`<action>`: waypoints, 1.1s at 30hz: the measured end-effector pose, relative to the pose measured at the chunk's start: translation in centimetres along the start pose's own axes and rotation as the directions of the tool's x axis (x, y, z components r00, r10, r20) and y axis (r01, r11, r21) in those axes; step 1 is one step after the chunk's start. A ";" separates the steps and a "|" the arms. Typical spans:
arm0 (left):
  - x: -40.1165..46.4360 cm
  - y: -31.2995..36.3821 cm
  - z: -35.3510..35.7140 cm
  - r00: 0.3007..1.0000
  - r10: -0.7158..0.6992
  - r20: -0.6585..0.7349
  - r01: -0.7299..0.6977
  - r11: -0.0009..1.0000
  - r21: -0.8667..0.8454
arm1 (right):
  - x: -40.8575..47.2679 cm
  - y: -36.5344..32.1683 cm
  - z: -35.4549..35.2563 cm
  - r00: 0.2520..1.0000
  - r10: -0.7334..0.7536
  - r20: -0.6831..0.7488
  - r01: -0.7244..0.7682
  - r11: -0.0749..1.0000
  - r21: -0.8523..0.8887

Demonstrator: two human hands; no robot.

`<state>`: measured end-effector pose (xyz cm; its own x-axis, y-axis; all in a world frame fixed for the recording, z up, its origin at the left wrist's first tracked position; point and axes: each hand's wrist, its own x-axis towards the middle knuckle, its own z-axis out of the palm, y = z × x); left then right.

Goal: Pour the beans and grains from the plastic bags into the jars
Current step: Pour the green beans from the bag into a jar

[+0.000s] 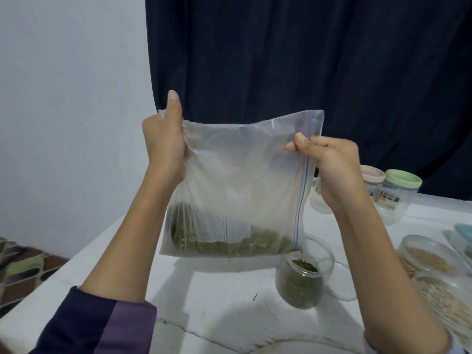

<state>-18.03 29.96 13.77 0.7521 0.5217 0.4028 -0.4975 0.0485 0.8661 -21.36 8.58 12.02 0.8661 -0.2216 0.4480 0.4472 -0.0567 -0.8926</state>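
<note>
I hold a clear zip-lock plastic bag (pixel 240 180) up in the air above the white table (pixel 219 302). Green beans (pixel 229 245) lie along its lowest edge. The blue zip strip runs down the bag's right side. My left hand (pixel 163 139) grips the upper left corner, thumb pointing up. My right hand (pixel 329 162) pinches the right side by the zip strip. Below the bag's lower right corner stands an open jar (pixel 298 284), partly filled with green beans. A second clear open jar (pixel 323 254) sits just behind it.
Two lidded jars stand at the back right, one with a pink lid (pixel 373 175) and one with a green lid (pixel 402 178). Open containers of pale grains (pixel 429 259) sit at the right edge. A dark curtain (pixel 306 60) hangs behind the table.
</note>
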 end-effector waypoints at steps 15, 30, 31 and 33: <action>-0.2 -0.4 0.5 0.999 -0.033 0.007 0.033 0.999 -0.013 | 0.9 0.7 -0.3 1.000 -0.014 -0.011 0.014 1.000 -0.021; -0.5 -0.1 1.5 0.999 -0.028 0.032 0.029 0.999 -0.039 | 0.0 0.3 -1.1 0.993 -0.067 -0.098 0.065 0.998 -0.023; -0.5 -0.1 1.5 0.999 -0.024 0.033 0.025 0.999 -0.041 | -0.1 0.3 -1.1 0.993 -0.074 -0.095 0.072 0.997 -0.028; -0.5 0.0 1.5 0.999 -0.005 0.033 0.006 0.999 -0.035 | -0.2 0.3 -1.0 0.992 -0.079 -0.095 0.076 0.997 -0.030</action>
<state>-17.74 28.44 14.05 0.7686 0.4926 0.4081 -0.5076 0.0816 0.8577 -21.63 7.67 11.66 0.8031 -0.3079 0.5101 0.5049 -0.1030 -0.8570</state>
